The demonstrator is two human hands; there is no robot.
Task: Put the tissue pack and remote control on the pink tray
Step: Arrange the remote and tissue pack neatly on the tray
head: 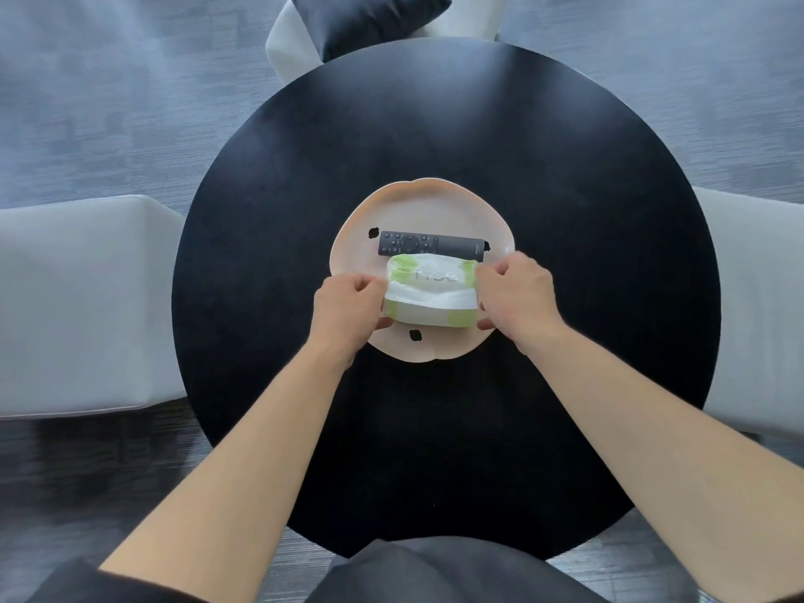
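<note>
The pink tray (428, 202) lies in the middle of a round black table (544, 167). A black remote control (428, 245) rests across the tray, lengthwise from left to right. Just in front of it sits the white and green tissue pack (430, 293), over the tray's near half. My left hand (348, 309) grips the pack's left end and my right hand (517, 298) grips its right end. The pack's near edge hides part of the remote. I cannot tell whether the pack rests on the tray or hovers just above it.
White upholstered seats stand left (82, 306) and right (757, 306) of the table. A white chair with a dark cushion (370, 19) is at the far side. Grey carpet surrounds the table. Small dark holes dot the tray.
</note>
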